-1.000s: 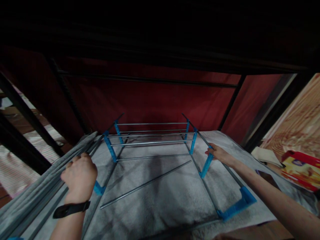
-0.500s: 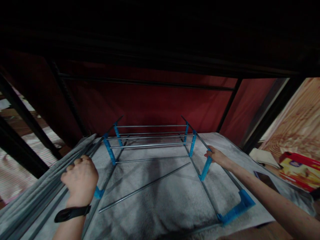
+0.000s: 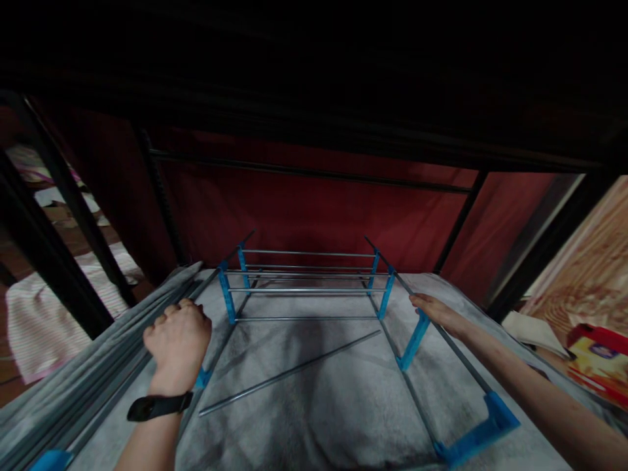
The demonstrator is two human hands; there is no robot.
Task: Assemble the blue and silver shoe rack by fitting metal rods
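Observation:
A rack frame of grey metal tubes with blue plastic connectors lies on a grey cloth [image 3: 343,405]. My left hand [image 3: 179,337], with a black wristband, is closed over the frame's left upper tube at a blue connector [image 3: 203,377] that it mostly hides. On the opposite side, my right hand [image 3: 436,313] grips the right upper tube [image 3: 461,356], just above another blue connector [image 3: 413,340]. Several crossbars [image 3: 307,290] join the two sides at the far end. One loose metal tube [image 3: 289,373] lies slanted on the cloth between the sides.
More long tubes [image 3: 105,386] lie along the left edge. Black metal posts [image 3: 73,190] and a red curtain [image 3: 314,209] surround the cloth. At the right are a red and yellow package [image 3: 601,360] and a pale folded item [image 3: 532,333].
The view has shifted slightly, so the frame and both hands appear a little farther right. A blue connector now shows at the lower left. Both hands stay at the side tubes.

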